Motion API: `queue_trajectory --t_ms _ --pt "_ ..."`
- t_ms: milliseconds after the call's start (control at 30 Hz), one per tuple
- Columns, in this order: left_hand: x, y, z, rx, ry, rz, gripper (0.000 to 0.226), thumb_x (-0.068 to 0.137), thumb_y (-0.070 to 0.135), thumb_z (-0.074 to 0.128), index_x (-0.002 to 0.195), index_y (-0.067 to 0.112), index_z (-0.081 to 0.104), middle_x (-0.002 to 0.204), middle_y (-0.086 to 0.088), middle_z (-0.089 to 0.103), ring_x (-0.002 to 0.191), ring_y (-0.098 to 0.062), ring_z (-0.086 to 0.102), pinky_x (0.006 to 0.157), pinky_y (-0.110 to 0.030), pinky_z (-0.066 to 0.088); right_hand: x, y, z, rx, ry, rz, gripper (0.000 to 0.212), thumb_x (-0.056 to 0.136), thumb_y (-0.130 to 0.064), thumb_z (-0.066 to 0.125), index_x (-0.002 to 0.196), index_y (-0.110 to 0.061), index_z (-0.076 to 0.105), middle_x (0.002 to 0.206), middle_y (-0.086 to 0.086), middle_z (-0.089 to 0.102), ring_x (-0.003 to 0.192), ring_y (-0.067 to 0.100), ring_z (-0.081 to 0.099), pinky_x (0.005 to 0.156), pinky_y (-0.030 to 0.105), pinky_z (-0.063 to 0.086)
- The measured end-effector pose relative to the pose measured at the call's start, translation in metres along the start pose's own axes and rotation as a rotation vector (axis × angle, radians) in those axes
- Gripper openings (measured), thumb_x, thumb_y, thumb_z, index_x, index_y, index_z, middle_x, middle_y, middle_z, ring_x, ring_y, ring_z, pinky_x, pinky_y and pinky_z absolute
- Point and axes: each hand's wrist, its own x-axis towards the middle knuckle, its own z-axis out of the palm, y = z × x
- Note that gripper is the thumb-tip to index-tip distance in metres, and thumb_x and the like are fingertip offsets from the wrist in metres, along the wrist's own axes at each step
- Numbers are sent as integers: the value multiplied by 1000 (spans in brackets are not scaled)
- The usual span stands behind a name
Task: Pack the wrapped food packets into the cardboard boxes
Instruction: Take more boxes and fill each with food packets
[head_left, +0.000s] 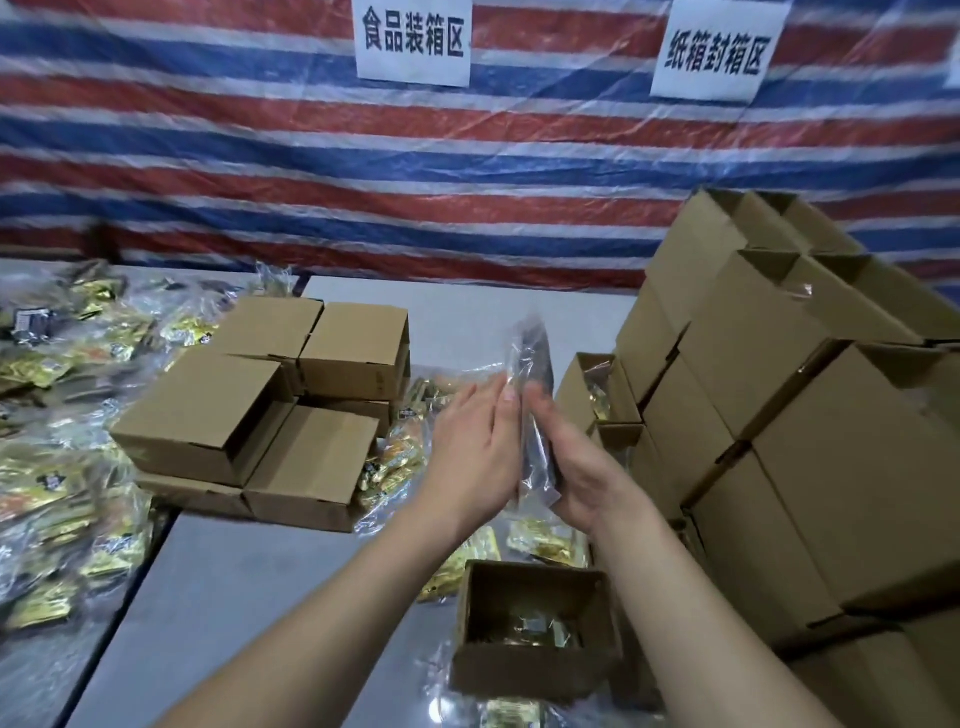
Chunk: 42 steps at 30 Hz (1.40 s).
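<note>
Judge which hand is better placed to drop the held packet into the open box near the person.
Right, probably. The right hand has its fingers curled round the dark packet, while the left hand only presses flat against it. The open box sits below, nearer the right forearm.

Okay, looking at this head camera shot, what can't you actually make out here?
- Dark packet pressed between left hand and right hand: motion blur and both palms hide its label.
- Open box near the bottom: shadow hides how many gold packets lie inside.
- Stacked boxes on the right: cut off by the frame edge, contents mostly unseen.
- Packet pile on the left: print blurred.
</note>
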Motion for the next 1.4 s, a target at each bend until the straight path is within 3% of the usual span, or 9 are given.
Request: queue_trajectory --t_ms 133,267,433,567,700,933,1100,1233,1400 --pt "-2 3 21 -18 -136 -9 63 101 43 8 147 19 45 155 -3 41 146 -16 30 122 -40 23 -3 5 -24 -39 85 -5 50 83 -36 71 123 -6 67 117 18 71 110 32 68 92 42 55" --pt "-10 -31 32 -309 -322 -188 46 104 54 23 140 37 46 133 14 55 116 13 52 96 -13 41 -18 11 -64 -175 89 -10 58 75 -46 70 115 -4 70 96 12 73 82 24 70 70 34 57" --pt "-41 -116 49 152 -512 -226 54 105 45 37 154 22 33 159 3 34 145 -14 31 116 -28 24 -37 20 -105 -661 -134 76 58 72 -45 78 124 -25 63 117 1 72 101 20 70 85 33 54" --pt "-61 -157 65 179 -647 -320 43 107 44 31 141 23 46 145 0 51 133 -20 47 107 -29 35 -29 36 -105 -1191 -351 238 31 79 -43 73 110 -43 65 112 -4 69 103 17 65 89 33 51" --pt "-64 -171 71 66 -550 -383 29 108 37 33 99 19 54 100 -3 62 99 -23 59 92 -34 44 -12 63 -98 -1471 -509 419 30 82 -43 65 110 -32 64 95 -3 66 83 15 62 66 31 50" --pt "-64 -169 75 16 -500 -378 29 108 34 37 86 22 53 87 -1 60 85 -20 57 83 -34 45 16 125 -89 -1660 -597 527 39 90 -42 58 126 -25 56 115 3 62 100 26 60 84 36 49" --pt "-68 -167 81 89 -519 -296 29 107 35 36 86 21 50 80 1 57 80 -20 54 76 -35 43 17 172 -101 -1679 -544 604 54 94 -10 60 145 -13 46 134 16 59 118 36 58 90 34 44" --pt "-70 -171 79 86 -488 -320 29 107 36 35 88 20 51 79 2 57 78 -18 55 76 -36 45 6 155 -109 -1425 -398 513 58 90 -35 69 143 -19 51 139 2 58 124 22 56 103 31 43" --pt "-70 -170 79 118 -468 -288 31 106 41 33 88 24 50 85 -2 61 84 -20 58 82 -40 49 7 148 -115 -1585 -375 521 34 96 -50 56 107 -21 70 115 3 69 93 20 61 80 31 44"
